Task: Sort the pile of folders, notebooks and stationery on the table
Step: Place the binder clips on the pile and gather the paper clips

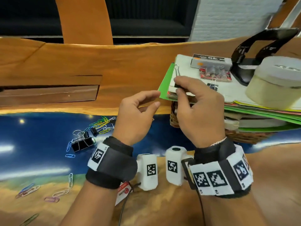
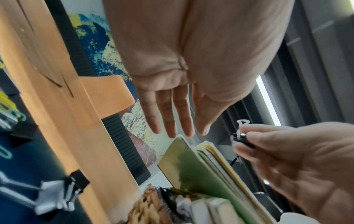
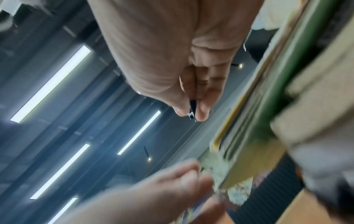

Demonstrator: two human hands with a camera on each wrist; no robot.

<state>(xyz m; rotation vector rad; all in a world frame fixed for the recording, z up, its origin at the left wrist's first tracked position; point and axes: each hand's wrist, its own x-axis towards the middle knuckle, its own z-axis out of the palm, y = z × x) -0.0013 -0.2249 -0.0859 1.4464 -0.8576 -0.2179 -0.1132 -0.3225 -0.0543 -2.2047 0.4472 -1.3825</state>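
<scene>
Right hand (image 1: 197,110) pinching small black clip (image 1: 177,86) at stack (image 1: 184,74) corner; left hand (image 1: 135,118) loose, empty, beside. I judge clip light, springy, slick — grip body, not wire.

Your forearms are bare, no sleeves. Each wrist carries a wide black strap: the left wrist strap (image 1: 112,165) has one white square-code tag on its outer side, the right wrist strap (image 1: 223,170) has a row of white square-code tags. A white camera pod with its own code patch sits inboard of each strap: left pod (image 1: 148,172), right pod (image 1: 174,165). A thin chain bracelet (image 1: 218,141) lies above your right strap. Black cables (image 1: 123,207) trail back along both arms; a red-and-white label (image 1: 123,191) hangs at your left strap.
</scene>
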